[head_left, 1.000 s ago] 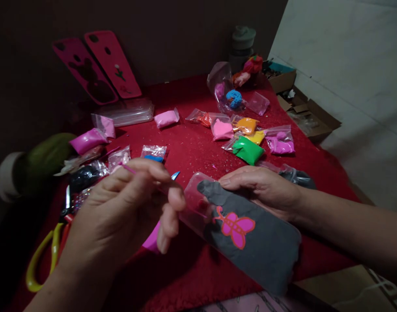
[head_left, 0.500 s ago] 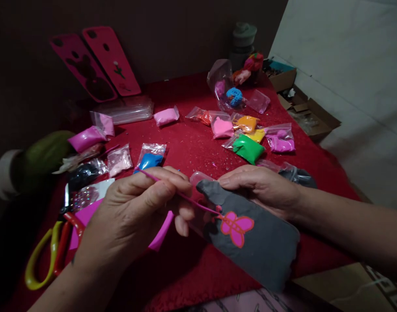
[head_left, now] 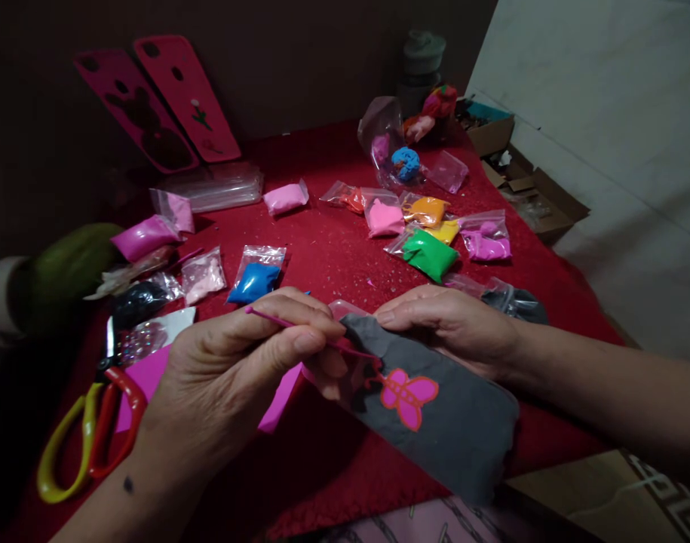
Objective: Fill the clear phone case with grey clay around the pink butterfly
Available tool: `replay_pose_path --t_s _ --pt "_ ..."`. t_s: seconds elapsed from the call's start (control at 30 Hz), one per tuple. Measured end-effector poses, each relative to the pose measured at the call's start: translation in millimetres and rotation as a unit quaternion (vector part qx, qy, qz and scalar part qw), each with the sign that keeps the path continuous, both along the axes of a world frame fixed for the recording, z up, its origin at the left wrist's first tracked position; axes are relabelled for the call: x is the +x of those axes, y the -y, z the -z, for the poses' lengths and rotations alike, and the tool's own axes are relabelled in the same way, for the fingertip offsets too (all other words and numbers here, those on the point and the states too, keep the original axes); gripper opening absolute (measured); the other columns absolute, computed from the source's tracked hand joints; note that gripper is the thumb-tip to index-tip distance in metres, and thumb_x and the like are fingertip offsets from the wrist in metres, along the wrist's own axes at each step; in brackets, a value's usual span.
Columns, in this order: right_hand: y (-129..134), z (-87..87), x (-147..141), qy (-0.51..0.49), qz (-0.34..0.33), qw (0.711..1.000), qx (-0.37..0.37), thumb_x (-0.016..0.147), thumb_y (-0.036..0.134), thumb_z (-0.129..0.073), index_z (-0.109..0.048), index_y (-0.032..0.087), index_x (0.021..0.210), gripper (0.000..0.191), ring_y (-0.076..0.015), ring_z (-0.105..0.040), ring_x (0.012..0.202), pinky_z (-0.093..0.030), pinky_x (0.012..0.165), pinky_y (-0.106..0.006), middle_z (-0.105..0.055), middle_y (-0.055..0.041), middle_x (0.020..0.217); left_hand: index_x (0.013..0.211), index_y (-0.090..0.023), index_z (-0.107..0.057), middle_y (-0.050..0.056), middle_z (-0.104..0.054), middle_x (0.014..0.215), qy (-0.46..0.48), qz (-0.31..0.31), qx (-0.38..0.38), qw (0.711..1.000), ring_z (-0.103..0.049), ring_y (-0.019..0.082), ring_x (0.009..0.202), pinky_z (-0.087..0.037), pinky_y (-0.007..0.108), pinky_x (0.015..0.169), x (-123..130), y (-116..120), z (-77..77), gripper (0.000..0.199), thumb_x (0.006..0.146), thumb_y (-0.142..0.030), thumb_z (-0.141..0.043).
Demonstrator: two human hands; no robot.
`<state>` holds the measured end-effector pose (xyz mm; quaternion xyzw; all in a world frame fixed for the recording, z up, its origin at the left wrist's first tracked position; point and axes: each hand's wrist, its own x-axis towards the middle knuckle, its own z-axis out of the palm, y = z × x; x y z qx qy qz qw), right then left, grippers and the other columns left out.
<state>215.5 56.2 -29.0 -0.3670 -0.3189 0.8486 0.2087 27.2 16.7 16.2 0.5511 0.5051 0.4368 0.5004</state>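
Between the thumb and fingers of my left hand (head_left: pixel 254 362) is a thin pink stick (head_left: pixel 271 316), its tip near the small red curls beside a butterfly. My right hand (head_left: pixel 440 324) grips the upper edge of a phone case (head_left: pixel 463 422) covered in grey clay, thumb on top and the other fingers hidden behind it. The pink butterfly (head_left: pixel 406 396) with an orange-red outline lies on the grey surface. The case is tilted, and a clear part shows at its left end.
Bags of coloured clay, such as the green bag (head_left: pixel 429 255) and blue bag (head_left: pixel 256 280), lie on the red cloth (head_left: pixel 316 241). Red-and-yellow-handled pliers (head_left: pixel 90 430) are at left. Two pink cases (head_left: pixel 189 98) lean at the back. Cardboard boxes (head_left: pixel 548 200) stand right.
The stick's tip has moved slightly up and left from the butterfly's edge, and my left hand has shifted a little. The whole view has moved slightly. My right hand keeps its hold.
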Motion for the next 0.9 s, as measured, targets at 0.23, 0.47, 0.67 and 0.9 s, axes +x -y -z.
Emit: replay_pose_path --t_s 0.23,0.47,0.67,0.9 --pt "0.0 0.9 0.4 0.006 -0.008 1.0 0.018 0.071 0.023 -0.061 -0.063 0.011 0.065 0.014 -0.009 -0.042 0.053 -0.031 0.054 -0.025 -0.052 0.0006 0.059 0.069 -0.022 -0.074 -0.002 -0.07 0.071 -0.034 -0.019 0.036 0.999 -0.065 0.009 0.074 -0.055 0.012 0.07 -1.9 -0.2 0.5 0.025 0.085 -0.008 -0.061" --pt "-0.2 -1.4 -0.6 0.006 -0.005 1.0 0.023 0.071 0.022 -0.062 -0.061 0.012 0.06 0.015 -0.0084 -0.042 0.054 -0.031 0.055 -0.025 -0.052 0.001 0.059 0.07 -0.022 -0.073 -0.002 -0.07 0.073 -0.005 0.005 0.006 1.0 -0.066 0.009 0.07 -0.057 0.014 0.064 -5.2 0.7 4.3 0.025 0.086 -0.008 -0.06" --pt "-0.5 -2.6 -1.0 0.009 -0.002 1.0 0.022 0.068 0.021 -0.063 -0.062 0.012 0.06 0.012 -0.0085 -0.043 0.055 -0.032 0.055 -0.024 -0.054 0.0006 0.061 0.072 -0.023 -0.073 -0.002 -0.069 0.072 -0.035 0.017 0.023 0.999 -0.066 0.011 0.073 -0.056 0.016 0.066 -4.8 -0.1 2.5 0.023 0.087 -0.009 -0.061" --pt "0.1 -0.1 0.4 0.004 0.002 1.0 0.008 0.07 0.022 -0.062 -0.063 0.012 0.061 0.013 -0.0092 -0.044 0.055 -0.033 0.056 -0.025 -0.054 0.0004 0.059 0.068 -0.022 -0.072 -0.002 -0.069 0.072 -0.062 -0.02 0.038 0.997 -0.066 0.011 0.073 -0.056 0.014 0.067 0.1 0.2 0.6 0.025 0.086 -0.009 -0.061"
